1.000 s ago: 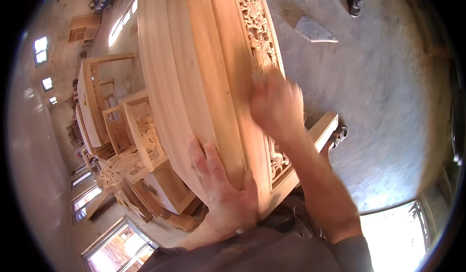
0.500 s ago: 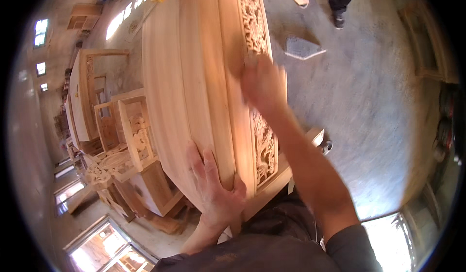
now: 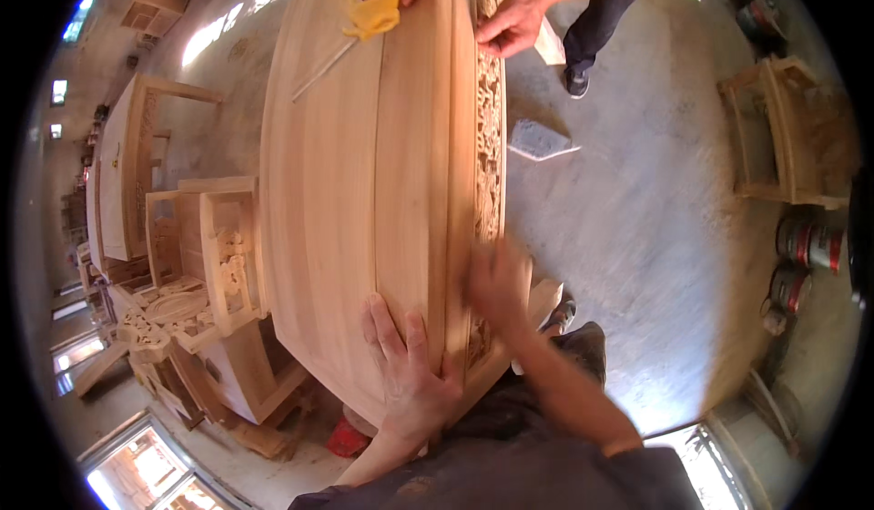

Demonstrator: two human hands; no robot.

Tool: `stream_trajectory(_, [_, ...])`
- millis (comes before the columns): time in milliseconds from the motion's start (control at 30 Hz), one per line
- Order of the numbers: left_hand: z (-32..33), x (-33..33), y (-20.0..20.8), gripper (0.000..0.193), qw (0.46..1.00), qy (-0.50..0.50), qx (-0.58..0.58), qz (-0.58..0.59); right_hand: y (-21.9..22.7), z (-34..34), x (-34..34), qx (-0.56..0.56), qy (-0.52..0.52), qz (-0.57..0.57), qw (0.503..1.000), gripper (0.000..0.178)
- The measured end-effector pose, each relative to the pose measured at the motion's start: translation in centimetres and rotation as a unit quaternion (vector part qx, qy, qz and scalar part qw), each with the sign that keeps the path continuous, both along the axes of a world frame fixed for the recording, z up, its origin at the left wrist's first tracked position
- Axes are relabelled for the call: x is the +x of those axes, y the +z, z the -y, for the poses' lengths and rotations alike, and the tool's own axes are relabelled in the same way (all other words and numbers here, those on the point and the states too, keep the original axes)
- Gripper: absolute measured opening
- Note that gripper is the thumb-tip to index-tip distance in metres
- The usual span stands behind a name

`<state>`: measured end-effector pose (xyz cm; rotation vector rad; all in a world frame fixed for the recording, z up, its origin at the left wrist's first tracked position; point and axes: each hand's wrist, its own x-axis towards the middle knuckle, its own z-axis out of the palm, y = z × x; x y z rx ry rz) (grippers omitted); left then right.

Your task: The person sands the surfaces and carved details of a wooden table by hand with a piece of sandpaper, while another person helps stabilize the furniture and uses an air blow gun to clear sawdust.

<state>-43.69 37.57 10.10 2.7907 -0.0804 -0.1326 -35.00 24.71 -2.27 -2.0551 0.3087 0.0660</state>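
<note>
A long pale wooden furniture piece (image 3: 319, 191) lies before me, its flat boards running away from my body. My left hand (image 3: 405, 364) rests flat on its near end, fingers spread and holding nothing. Along the right edge runs a moulding, with a carved openwork strip (image 3: 490, 146) below it. My right hand (image 3: 496, 282), blurred by motion, is curled against that edge near the strip's close end. Whatever it may grip is hidden.
At the far end a co-worker's two hands, one (image 3: 514, 23) at the carved edge, touch the piece. A yellow object (image 3: 371, 14) with a thin rod lies on top. Wooden frames (image 3: 218, 264) stand left, another frame (image 3: 774, 137) right. A grey block (image 3: 542, 138) lies on the floor.
My right hand has come along the carved edge toward me. A co-worker's hands have appeared at the far end. The view has shifted, showing more of the yellow object; my left hand stays flat.
</note>
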Motion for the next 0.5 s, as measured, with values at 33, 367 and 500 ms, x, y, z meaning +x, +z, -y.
stream_trajectory(33, [0.4, 0.3, -0.2, 0.087, 1.000, -0.004, -0.004, 0.000, 0.5, 0.2, -2.3, 0.033, -0.021, -0.011, 0.999, 0.019])
stream_trajectory(367, [-0.2, 2.3, 0.4, 0.090, 0.999, 0.033, 0.031, -0.008, 1.6, 0.3, 9.3, 0.210, -0.048, -0.030, 0.976, 0.028])
stream_trajectory(500, [1.6, 7.4, -0.1, 0.090, 0.995, 0.075, 0.056, -0.041, 0.2, 0.9, 4.9, 0.130, -0.012, 0.075, 0.989, 0.031])
